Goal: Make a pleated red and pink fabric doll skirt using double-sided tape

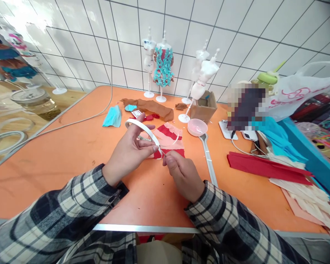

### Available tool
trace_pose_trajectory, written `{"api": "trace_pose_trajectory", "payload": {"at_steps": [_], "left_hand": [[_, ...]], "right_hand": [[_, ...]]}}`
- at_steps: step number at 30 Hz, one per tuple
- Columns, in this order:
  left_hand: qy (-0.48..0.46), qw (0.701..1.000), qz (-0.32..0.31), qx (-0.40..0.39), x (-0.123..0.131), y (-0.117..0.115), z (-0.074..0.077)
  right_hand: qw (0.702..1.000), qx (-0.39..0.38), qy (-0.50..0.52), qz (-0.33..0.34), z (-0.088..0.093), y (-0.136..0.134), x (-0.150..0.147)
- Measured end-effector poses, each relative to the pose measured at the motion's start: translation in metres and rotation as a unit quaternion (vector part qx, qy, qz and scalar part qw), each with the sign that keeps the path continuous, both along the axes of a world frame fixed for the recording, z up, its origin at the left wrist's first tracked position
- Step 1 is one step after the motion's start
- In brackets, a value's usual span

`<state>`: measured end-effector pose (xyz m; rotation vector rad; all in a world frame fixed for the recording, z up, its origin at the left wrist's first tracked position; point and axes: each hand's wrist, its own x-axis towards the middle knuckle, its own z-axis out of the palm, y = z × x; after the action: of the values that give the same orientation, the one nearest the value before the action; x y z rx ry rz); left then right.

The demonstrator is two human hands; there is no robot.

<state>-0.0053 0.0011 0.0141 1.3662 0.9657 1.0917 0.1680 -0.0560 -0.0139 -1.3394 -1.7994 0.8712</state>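
My left hand (pixel 130 152) is closed around a narrow ring of white tape (pixel 147 130), its thumb pressing near the lower right end. The ring is tilted, and part of it is hidden behind the fingers. Close to that end, my right hand (pixel 183 172) is shut in a pinch; what lies between its fingertips is too small to make out. Just beyond both hands, a pink and red striped piece of crepe paper (pixel 170 134) lies flat, with a thin curved white strip on it.
A long grey tool (pixel 208 157) bearing small white bits lies to the right, below a pink bowl (pixel 197 127). White mannequins (pixel 206 71) and a cardboard box (pixel 205 108) stand at the back. Folded red paper (pixel 266 168) is at right; a cable (pixel 79 123) crosses the left.
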Motion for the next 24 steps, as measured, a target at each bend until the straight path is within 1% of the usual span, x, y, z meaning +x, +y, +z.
{"api": "trace_pose_trajectory", "payload": {"at_steps": [3, 6, 12, 16, 19, 24], "left_hand": [[0.009, 1.0, 0.0, 0.002, 0.0005, -0.0014, 0.0001], [0.021, 1.0, 0.002, 0.013, 0.0007, -0.0022, -0.0005], [0.045, 0.998, 0.008, 0.029, 0.0006, -0.001, -0.0009], [0.038, 0.999, 0.019, 0.033, 0.0003, -0.0017, -0.0003], [0.025, 0.999, 0.011, 0.03, -0.0003, -0.0015, -0.0015], [0.032, 0.999, -0.013, 0.031, -0.0001, -0.0009, -0.0054]], "right_hand": [[0.998, 0.007, -0.052, -0.016, -0.0018, 0.0024, -0.0011], [0.997, 0.002, -0.064, -0.031, -0.0022, 0.0043, -0.0013], [0.997, -0.01, -0.067, -0.036, -0.002, 0.0044, -0.0021], [0.997, -0.019, -0.066, -0.043, -0.0034, 0.006, -0.0011], [0.998, -0.021, -0.057, -0.034, -0.0043, 0.0071, 0.0], [0.998, -0.011, -0.049, -0.029, -0.0041, 0.007, 0.0]]}}
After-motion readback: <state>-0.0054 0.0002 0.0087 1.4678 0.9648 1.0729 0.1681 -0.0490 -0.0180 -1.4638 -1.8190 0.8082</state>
